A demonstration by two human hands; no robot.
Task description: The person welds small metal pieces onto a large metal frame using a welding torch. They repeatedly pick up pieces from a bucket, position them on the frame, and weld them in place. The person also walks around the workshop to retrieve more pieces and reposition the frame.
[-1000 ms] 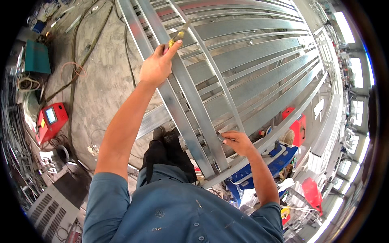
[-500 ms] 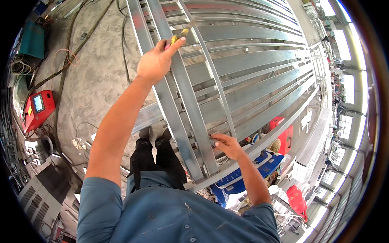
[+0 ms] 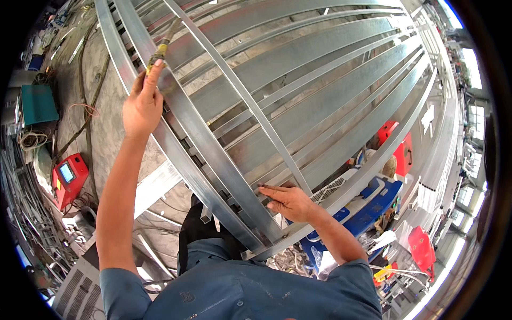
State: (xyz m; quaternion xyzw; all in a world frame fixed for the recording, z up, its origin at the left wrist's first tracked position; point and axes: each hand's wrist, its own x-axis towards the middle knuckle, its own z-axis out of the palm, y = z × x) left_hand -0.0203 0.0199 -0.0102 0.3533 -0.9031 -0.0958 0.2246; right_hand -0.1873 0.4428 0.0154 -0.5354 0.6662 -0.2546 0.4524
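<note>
My left hand (image 3: 142,109) is closed on a yellow-and-black-handled tool (image 3: 158,55) with a dull, narrow shaft pointing away from me; its exact kind is unclear. The hand lies over the left side of a large grey metal frame (image 3: 237,88), built of long tubes and flat slats. At the near end of the frame, my right hand (image 3: 290,202) has its fingertips against the inner side of the second long tube (image 3: 178,101). Its fingers and thumb close around something small and grey that is mostly hidden. A thinner bar (image 3: 229,72) crosses the slats between my hands.
A red machine with a screen (image 3: 70,173) and a green box (image 3: 39,104) stand on the floor at the left, beside cables. Below the frame's right edge are a blue cart (image 3: 368,210) and a red case (image 3: 404,154). A red chair-like object (image 3: 421,248) is further right.
The view has turned, so the frame and floor objects appear shifted and more slanted. Both hands stay at about the same places on the frame, the left still holding the tool.
</note>
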